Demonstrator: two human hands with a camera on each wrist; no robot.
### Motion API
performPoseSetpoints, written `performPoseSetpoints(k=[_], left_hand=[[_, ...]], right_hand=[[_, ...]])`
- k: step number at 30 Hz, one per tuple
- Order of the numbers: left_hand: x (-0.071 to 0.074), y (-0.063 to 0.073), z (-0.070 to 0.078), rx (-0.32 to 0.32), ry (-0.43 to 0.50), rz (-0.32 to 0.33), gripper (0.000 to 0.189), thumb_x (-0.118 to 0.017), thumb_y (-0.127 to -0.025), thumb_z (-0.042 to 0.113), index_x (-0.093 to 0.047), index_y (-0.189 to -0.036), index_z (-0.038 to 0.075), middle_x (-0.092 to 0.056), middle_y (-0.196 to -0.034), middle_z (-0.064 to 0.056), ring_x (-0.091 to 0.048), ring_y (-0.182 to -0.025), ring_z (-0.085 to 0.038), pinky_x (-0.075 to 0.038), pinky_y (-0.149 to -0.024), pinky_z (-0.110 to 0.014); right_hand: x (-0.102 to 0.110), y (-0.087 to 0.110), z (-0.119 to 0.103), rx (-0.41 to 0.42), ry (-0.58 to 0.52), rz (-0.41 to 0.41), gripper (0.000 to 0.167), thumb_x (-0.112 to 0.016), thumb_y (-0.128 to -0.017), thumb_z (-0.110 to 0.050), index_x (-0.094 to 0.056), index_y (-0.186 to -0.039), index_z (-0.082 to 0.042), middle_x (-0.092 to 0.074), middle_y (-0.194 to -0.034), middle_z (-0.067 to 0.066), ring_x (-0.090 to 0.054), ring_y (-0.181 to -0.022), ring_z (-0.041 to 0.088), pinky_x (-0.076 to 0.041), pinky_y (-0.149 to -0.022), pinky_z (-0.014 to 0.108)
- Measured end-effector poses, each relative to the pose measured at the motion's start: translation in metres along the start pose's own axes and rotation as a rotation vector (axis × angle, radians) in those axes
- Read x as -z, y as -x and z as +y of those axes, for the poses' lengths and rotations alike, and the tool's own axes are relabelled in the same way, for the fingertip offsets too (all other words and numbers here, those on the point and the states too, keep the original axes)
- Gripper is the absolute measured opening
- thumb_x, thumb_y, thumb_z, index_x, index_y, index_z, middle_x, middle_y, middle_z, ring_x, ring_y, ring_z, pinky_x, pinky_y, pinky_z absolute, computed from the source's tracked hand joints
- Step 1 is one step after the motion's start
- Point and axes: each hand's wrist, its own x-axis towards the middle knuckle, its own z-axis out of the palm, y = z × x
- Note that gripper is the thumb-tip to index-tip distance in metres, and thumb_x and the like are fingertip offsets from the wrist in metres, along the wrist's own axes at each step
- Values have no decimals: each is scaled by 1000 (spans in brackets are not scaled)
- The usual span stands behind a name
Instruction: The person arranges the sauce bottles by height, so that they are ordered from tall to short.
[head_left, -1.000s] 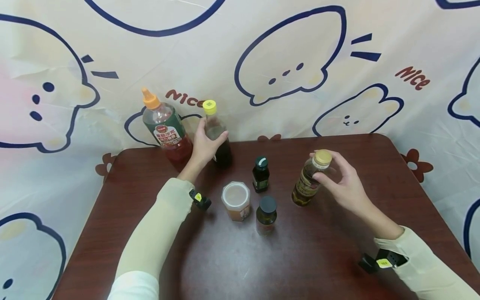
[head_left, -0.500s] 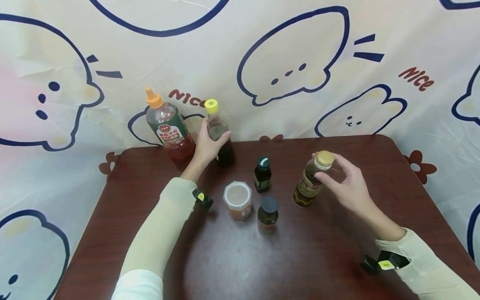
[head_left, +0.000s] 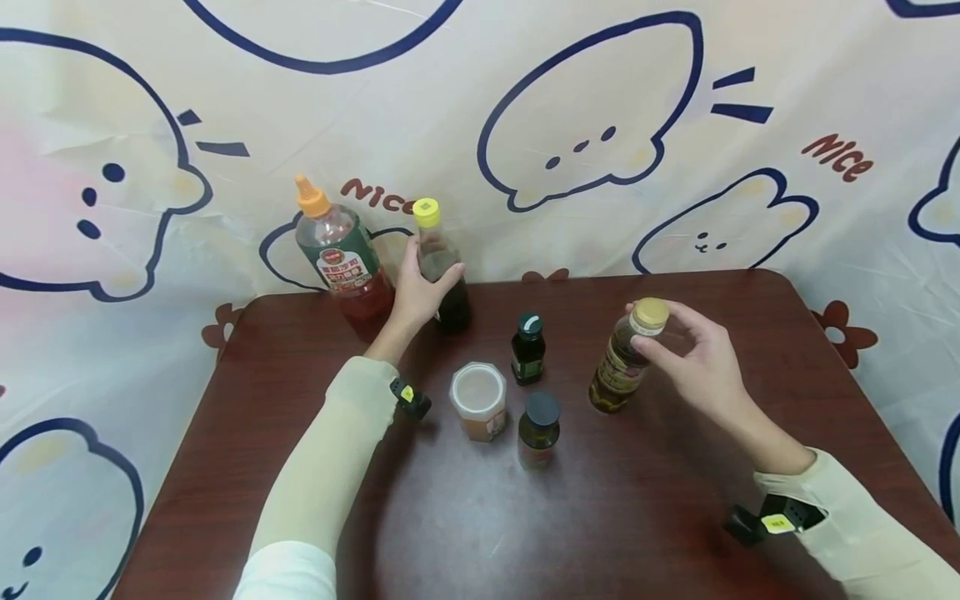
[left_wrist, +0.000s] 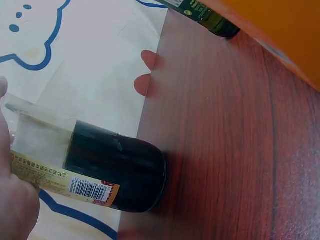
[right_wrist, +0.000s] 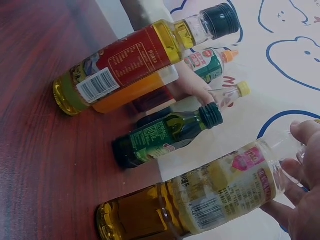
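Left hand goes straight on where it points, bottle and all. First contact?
Likely the patterned backdrop behind the table; nothing shows between it and the left hand except the yellow-capped bottle in its grip. Depth is unclear; the bottle may touch before the hand.

Amber-liquid bottle (right_wrist: 222, 187) is held near its neck by right hand (right_wrist: 306, 190); barcode and pink patch are exposed on its label. Small green bottle (right_wrist: 165, 139) is seen just beside it, dark cap fitted. Orange jar (right_wrist: 129, 94) is partly covered by red-labelled bottle (right_wrist: 120, 60), black-capped. Farther back, yellow-capped bottle (right_wrist: 226, 95) is held by left hand (right_wrist: 194, 86). Reddish tabletop (right_wrist: 45, 165) is shown at left, blue-outlined sheet (right_wrist: 295, 95) at right.
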Motion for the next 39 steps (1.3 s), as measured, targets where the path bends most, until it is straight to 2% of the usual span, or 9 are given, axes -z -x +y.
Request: performPoseSetpoints(k=[7, 17, 21, 27, 32, 39], left_hand=[[0, 0, 0, 11, 5, -4, 63, -76, -94, 25, -41, -145, 12, -52, -143, -8, -44, -138, -23, -31, -118, -48], [-1, 0, 1, 10, 3, 3, 63, -76, -93, 22, -42, -144, 12, -52, -143, -8, -45, -137, -23, -31, -118, -49], [0, 1, 1, 18, 12, 1, 63, -76, -93, 22, -41, -145, 13, -52, -143, -8, -44, -138, -23, -31, -118, -49], [0, 2, 2, 21, 8, -1, 64, -77, -93, 23, -41, -145, 12, -52, -143, -8, -45, -137, -23, -31, -118, -48], [-1, 2, 2, 17, 9, 6, 64, -77, -92, 19, -41, -145, 12, -53, -143, -9, -45, -137, -23, -31, -118, -48], [-1, 0, 1, 3, 20, 15, 65, -78, -91, 17, -42, -144, 11, -54, -141, -10, -46, -136, -24, -32, -117, -47]], right_hand=[[-3, -13, -2, -1, -5, 18, 42, -74, -92, -3, -65, -132, -4, -70, -127, 11, -61, -116, 3, -47, -94, 15], [-9, -43, -6, -7, 28, 86, 45, -76, -92, -11, -65, -135, -6, -69, -126, 11, -60, -113, -1, -48, -92, 15], [-16, -59, -5, -20, -3, 83, 46, -75, -93, -13, -63, -136, -3, -68, -127, 15, -64, -113, 7, -51, -92, 17], [-29, -83, -8, -34, -52, 67, 46, -75, -94, -16, -62, -136, -3, -65, -131, 13, -61, -125, 23, -53, -98, 32], [-43, -105, -9, -27, -94, 54, 44, -75, -94, -17, -63, -134, -3, -66, -131, 13, -61, -124, 25, -54, -98, 40], [-64, -130, -7, -54, -133, 14, 46, -76, -93, -18, -63, -134, -2, -65, -132, 13, -60, -123, 25, -53, -99, 40]])
